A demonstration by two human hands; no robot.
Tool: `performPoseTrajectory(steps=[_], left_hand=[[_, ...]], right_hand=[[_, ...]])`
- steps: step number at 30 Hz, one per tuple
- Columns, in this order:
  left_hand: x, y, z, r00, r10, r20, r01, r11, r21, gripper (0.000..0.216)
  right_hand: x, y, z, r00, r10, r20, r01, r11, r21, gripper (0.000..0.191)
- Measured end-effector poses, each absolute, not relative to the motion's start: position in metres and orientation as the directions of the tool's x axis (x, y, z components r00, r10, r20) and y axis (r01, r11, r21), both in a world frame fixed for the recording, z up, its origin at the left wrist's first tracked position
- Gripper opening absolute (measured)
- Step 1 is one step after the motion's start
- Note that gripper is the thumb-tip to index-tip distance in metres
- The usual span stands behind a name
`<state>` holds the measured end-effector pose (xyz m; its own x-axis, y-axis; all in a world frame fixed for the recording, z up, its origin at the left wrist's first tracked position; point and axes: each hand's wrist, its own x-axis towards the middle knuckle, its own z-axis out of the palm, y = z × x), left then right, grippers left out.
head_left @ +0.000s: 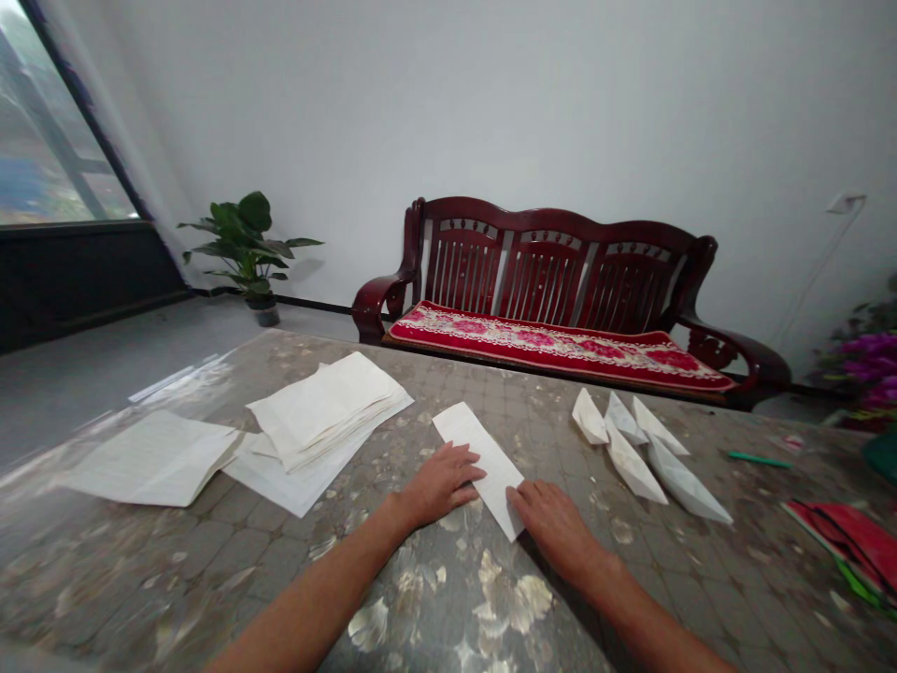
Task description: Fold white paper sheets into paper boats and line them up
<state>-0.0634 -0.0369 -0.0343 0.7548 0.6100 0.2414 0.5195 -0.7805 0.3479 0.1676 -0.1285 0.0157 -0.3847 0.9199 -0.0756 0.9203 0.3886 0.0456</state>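
Observation:
A white sheet of paper (483,453), folded into a narrow strip, lies slantwise on the table between my hands. My left hand (443,481) rests on its left edge, fingers stretched out and slightly apart. At the strip's near right end, my right hand (553,519) has its fingers bent and close together, gripping the edge; the fingertips are partly hidden. Several folded paper boats (633,463) stand grouped to the right of my hands. On the left are a stack of white paper (329,407) and another loose pile of sheets (154,458).
The table (280,579) has a patterned grey-brown cover. Toward its right side lie a green pen (761,459) and a red pouch (851,542). Behind stands a dark red wooden bench (547,220) with a floral cushion (553,344); a potted plant (252,243) is at left.

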Motion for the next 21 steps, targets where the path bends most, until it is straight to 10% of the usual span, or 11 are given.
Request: performPoseTrajectory(steps=[5, 15, 21], left_hand=[[-0.062, -0.041, -0.026, 0.786, 0.586, 0.198, 0.506, -0.793, 0.339, 0.034], [-0.062, -0.04, -0.03, 0.777, 0.6, 0.19, 0.522, -0.782, 0.34, 0.04], [-0.064, -0.039, -0.031, 0.794, 0.574, 0.199, 0.473, -0.79, 0.39, 0.06]], right_hand=[[0.181, -0.129, 0.02, -0.47, 0.879, -0.085, 0.881, 0.462, -0.099, 0.041], [0.174, -0.121, 0.008, -0.413, 0.91, -0.038, 0.91, 0.413, 0.013, 0.032], [0.177, -0.127, -0.001, -0.435, 0.874, 0.215, 0.895, 0.446, -0.006, 0.027]])
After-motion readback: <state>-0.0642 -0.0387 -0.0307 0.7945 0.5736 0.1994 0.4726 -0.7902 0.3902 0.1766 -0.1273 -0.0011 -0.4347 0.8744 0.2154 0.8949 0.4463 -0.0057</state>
